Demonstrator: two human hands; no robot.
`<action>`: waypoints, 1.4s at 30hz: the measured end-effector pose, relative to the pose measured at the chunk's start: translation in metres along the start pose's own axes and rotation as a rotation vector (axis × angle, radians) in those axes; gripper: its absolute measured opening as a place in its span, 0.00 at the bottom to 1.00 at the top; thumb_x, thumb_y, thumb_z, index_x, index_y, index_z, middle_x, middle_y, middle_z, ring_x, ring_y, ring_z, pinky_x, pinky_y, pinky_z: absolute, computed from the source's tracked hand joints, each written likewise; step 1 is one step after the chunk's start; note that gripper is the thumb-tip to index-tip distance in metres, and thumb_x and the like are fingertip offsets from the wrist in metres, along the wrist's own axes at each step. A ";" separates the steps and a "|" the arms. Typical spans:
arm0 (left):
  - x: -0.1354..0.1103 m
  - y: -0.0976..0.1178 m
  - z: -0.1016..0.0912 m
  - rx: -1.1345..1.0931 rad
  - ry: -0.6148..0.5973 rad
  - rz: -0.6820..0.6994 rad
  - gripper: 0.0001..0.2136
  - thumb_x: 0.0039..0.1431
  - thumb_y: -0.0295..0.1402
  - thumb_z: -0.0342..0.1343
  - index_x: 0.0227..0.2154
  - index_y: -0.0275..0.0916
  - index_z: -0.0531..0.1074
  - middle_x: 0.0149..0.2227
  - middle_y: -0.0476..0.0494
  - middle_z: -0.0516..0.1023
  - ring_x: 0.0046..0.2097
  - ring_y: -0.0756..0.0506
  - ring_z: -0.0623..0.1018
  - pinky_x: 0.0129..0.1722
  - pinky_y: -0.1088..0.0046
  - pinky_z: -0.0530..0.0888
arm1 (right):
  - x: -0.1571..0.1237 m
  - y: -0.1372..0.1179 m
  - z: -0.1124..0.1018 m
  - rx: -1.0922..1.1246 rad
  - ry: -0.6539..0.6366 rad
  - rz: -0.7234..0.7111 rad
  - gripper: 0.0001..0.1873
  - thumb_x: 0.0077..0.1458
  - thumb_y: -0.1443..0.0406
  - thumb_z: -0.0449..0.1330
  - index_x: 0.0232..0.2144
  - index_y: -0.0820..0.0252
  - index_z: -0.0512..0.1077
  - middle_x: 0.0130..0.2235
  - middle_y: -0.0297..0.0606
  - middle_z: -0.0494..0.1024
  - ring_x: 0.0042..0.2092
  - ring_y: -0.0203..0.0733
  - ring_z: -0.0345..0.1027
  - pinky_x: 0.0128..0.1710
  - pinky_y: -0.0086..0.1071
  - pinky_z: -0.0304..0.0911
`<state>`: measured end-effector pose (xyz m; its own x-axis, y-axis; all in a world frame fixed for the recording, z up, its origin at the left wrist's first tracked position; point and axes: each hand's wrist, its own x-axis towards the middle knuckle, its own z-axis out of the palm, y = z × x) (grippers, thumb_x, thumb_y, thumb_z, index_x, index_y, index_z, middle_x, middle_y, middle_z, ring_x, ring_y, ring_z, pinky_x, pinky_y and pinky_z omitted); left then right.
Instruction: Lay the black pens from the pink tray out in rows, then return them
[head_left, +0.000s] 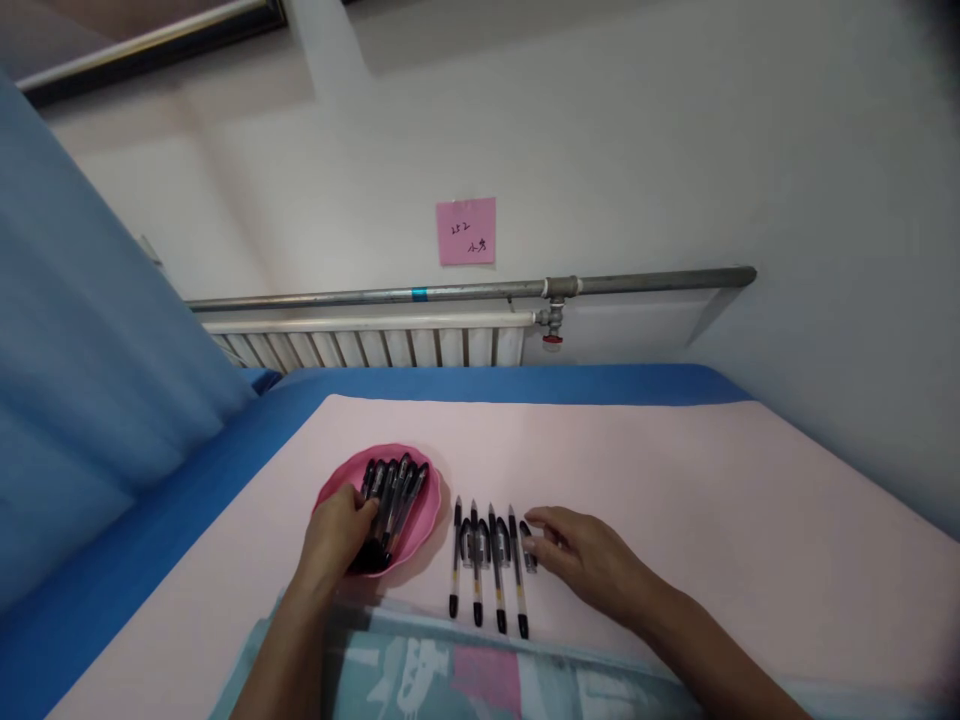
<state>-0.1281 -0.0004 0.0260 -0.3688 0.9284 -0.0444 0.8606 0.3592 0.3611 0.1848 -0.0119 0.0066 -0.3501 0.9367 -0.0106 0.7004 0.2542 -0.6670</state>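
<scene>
A pink dish (pixel 420 525) on the pink sheet holds several black pens (pixel 394 490). My left hand (pixel 337 535) rests on the dish's near left rim, fingers curled round the lower ends of those pens. To the right of the dish, several pens (pixel 486 570) lie side by side in a row with caps beside them. My right hand (pixel 581 555) lies at the right end of the row, fingers closed on a small pen cap (pixel 528 545).
The pink sheet (pixel 675 500) covers a blue table (pixel 525 383). A patterned cloth (pixel 465 670) lies at the near edge. A radiator (pixel 375 345) and a metal pipe (pixel 465 292) run along the wall behind. A blue curtain (pixel 82 350) hangs at the left.
</scene>
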 end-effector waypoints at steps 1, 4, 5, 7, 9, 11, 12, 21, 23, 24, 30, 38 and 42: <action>0.000 0.000 -0.001 -0.021 0.007 0.005 0.09 0.51 0.38 0.50 0.22 0.40 0.68 0.23 0.43 0.77 0.29 0.43 0.75 0.26 0.71 0.63 | 0.000 0.000 0.000 0.004 -0.001 0.000 0.18 0.54 0.53 0.52 0.41 0.56 0.72 0.33 0.37 0.75 0.33 0.41 0.67 0.35 0.33 0.59; -0.006 0.003 -0.005 -0.108 0.060 0.035 0.10 0.53 0.38 0.48 0.22 0.40 0.67 0.23 0.43 0.75 0.29 0.43 0.74 0.27 0.71 0.63 | -0.001 -0.001 -0.001 0.037 0.019 -0.009 0.18 0.55 0.54 0.52 0.41 0.57 0.71 0.32 0.38 0.74 0.33 0.41 0.67 0.34 0.33 0.59; -0.009 0.006 -0.007 -0.149 0.086 0.053 0.10 0.54 0.38 0.46 0.24 0.41 0.67 0.24 0.44 0.75 0.30 0.43 0.74 0.28 0.71 0.63 | -0.001 -0.001 -0.001 0.056 0.034 -0.012 0.18 0.55 0.54 0.52 0.41 0.58 0.72 0.32 0.38 0.74 0.33 0.41 0.67 0.34 0.34 0.59; -0.018 0.016 -0.007 -0.252 0.123 0.101 0.11 0.57 0.40 0.43 0.29 0.41 0.67 0.28 0.45 0.75 0.32 0.44 0.74 0.30 0.71 0.65 | -0.002 -0.003 -0.003 0.110 0.079 -0.007 0.17 0.54 0.55 0.51 0.39 0.59 0.72 0.31 0.38 0.74 0.33 0.41 0.66 0.35 0.34 0.60; -0.031 0.032 -0.002 -0.366 0.107 0.168 0.12 0.58 0.42 0.41 0.32 0.41 0.65 0.28 0.47 0.74 0.30 0.46 0.74 0.29 0.73 0.66 | -0.004 -0.007 -0.006 0.194 0.141 -0.001 0.16 0.54 0.56 0.52 0.36 0.59 0.72 0.31 0.38 0.73 0.33 0.41 0.66 0.35 0.33 0.60; -0.045 0.053 0.009 -0.586 -0.010 0.242 0.13 0.57 0.44 0.42 0.30 0.41 0.64 0.22 0.52 0.69 0.24 0.50 0.70 0.25 0.75 0.65 | -0.008 -0.011 -0.010 0.319 0.189 0.020 0.15 0.53 0.56 0.52 0.34 0.59 0.72 0.30 0.37 0.73 0.31 0.39 0.65 0.32 0.32 0.60; -0.053 0.066 0.016 -0.727 -0.103 0.269 0.13 0.56 0.45 0.44 0.29 0.41 0.63 0.20 0.55 0.66 0.21 0.51 0.67 0.22 0.77 0.63 | -0.010 -0.012 -0.012 0.395 0.202 0.042 0.15 0.53 0.56 0.51 0.34 0.59 0.72 0.29 0.36 0.72 0.29 0.38 0.65 0.30 0.31 0.60; -0.114 0.166 0.065 -1.109 -0.858 0.182 0.20 0.44 0.53 0.55 0.25 0.39 0.63 0.16 0.60 0.58 0.15 0.58 0.51 0.14 0.82 0.44 | -0.038 -0.006 -0.025 1.029 0.278 0.247 0.18 0.51 0.52 0.53 0.33 0.61 0.69 0.18 0.27 0.61 0.18 0.28 0.51 0.18 0.24 0.46; -0.117 0.168 0.075 -1.114 -0.881 0.157 0.21 0.43 0.54 0.55 0.27 0.39 0.65 0.17 0.60 0.58 0.15 0.59 0.50 0.14 0.82 0.44 | -0.038 -0.003 -0.021 1.055 0.329 0.297 0.18 0.52 0.52 0.52 0.27 0.61 0.68 0.16 0.26 0.60 0.19 0.28 0.51 0.18 0.23 0.45; -0.117 0.166 0.080 -1.116 -0.868 0.149 0.22 0.43 0.55 0.55 0.27 0.39 0.65 0.16 0.60 0.57 0.15 0.59 0.49 0.14 0.82 0.44 | -0.036 0.000 -0.018 1.048 0.338 0.319 0.18 0.52 0.52 0.52 0.25 0.61 0.67 0.16 0.26 0.59 0.19 0.28 0.51 0.18 0.23 0.45; -0.120 0.140 0.097 -1.136 -0.819 0.067 0.22 0.43 0.54 0.57 0.25 0.37 0.69 0.15 0.59 0.55 0.17 0.58 0.52 0.16 0.82 0.46 | -0.009 0.031 -0.034 1.129 0.670 0.503 0.16 0.50 0.55 0.51 0.19 0.60 0.62 0.15 0.25 0.56 0.16 0.27 0.45 0.15 0.23 0.39; -0.112 0.140 0.064 -1.340 -0.907 -0.156 0.19 0.45 0.48 0.59 0.33 0.38 0.70 0.19 0.58 0.64 0.14 0.60 0.51 0.12 0.83 0.46 | -0.008 0.025 -0.036 1.083 0.390 0.456 0.16 0.49 0.54 0.54 0.22 0.61 0.66 0.16 0.27 0.60 0.17 0.27 0.50 0.15 0.22 0.41; -0.111 0.139 0.064 -1.388 -0.919 -0.167 0.16 0.49 0.45 0.58 0.35 0.38 0.70 0.19 0.56 0.67 0.14 0.58 0.58 0.12 0.83 0.53 | -0.016 0.013 -0.024 1.002 0.284 0.447 0.10 0.48 0.61 0.54 0.21 0.61 0.64 0.14 0.25 0.58 0.16 0.26 0.47 0.15 0.22 0.40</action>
<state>0.0543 -0.0473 0.0216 0.3283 0.8148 -0.4777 -0.2918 0.5685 0.7692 0.2141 -0.0177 0.0162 0.0495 0.9483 -0.3136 -0.1314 -0.3051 -0.9432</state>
